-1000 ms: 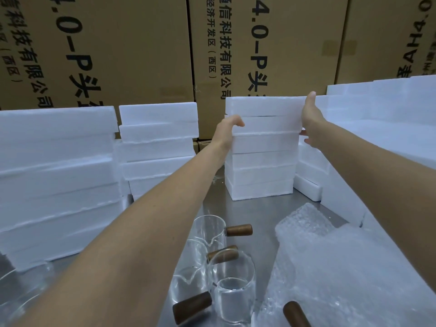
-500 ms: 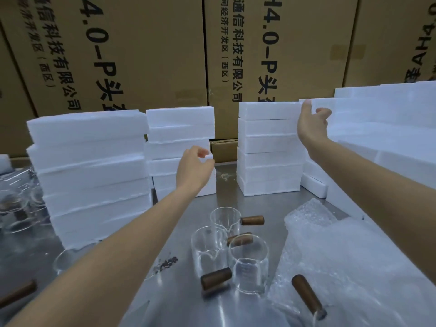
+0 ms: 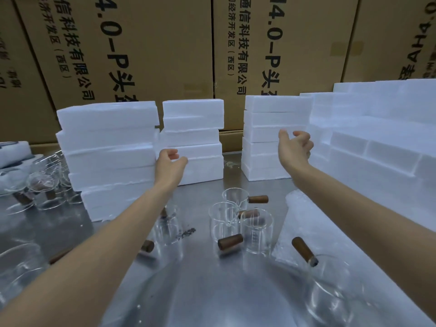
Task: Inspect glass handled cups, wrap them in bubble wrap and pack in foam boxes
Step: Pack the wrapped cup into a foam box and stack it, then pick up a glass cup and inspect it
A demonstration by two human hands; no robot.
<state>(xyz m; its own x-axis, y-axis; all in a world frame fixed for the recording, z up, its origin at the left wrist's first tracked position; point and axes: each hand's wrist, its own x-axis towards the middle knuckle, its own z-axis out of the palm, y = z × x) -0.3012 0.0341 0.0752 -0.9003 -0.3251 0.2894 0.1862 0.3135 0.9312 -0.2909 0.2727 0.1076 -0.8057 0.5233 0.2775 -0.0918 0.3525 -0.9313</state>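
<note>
Far side of bench (image 3: 203, 286): closed off by foam-box stacks, left (image 3: 106, 159), centre-left (image 3: 193, 128), centre-right (image 3: 273, 128) and right (image 3: 377, 138), with cardboard cartons (image 3: 153, 55) behind. One open lane is left between the centre stacks, down to bare steel. Mid-bench: passage is narrowed by a cluster of glass cups (image 3: 236, 218). Right front: covered by bubble wrap (image 3: 330, 232). Left edge: crowded with further cups (image 3: 44, 185). Near centre: open steel is available.

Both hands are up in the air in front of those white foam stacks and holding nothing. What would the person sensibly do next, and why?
Probably lower the left hand onto the foam stack just behind it and lift off a box. Both it and the right hand are empty, and the glass cups still stand unwrapped on the metal table beside the bubble wrap.
</note>
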